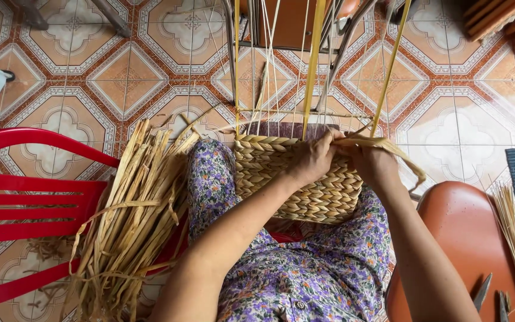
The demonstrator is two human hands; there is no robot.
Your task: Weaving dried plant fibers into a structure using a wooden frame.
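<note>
A half-woven straw basket (pixel 281 173) rests on my lap, with thin upright stakes (pixel 312 65) rising from its rim. My left hand (pixel 312 158) presses on the basket's upper right edge, fingers closed over the braided weave. My right hand (pixel 372 160) sits just beside it and grips a flat dried straw strand (pixel 403 156) that trails off to the right. The two hands nearly touch at the rim. I wear purple floral clothing (pixel 305 268).
A bundle of dried straw (pixel 129 214) lies on a red plastic chair (pixel 25 209) at my left. An orange stool (pixel 478 238) at the right carries thin reeds (pixel 514 232) and scissors (pixel 484 292). Patterned tile floor (pixel 120 71) lies ahead.
</note>
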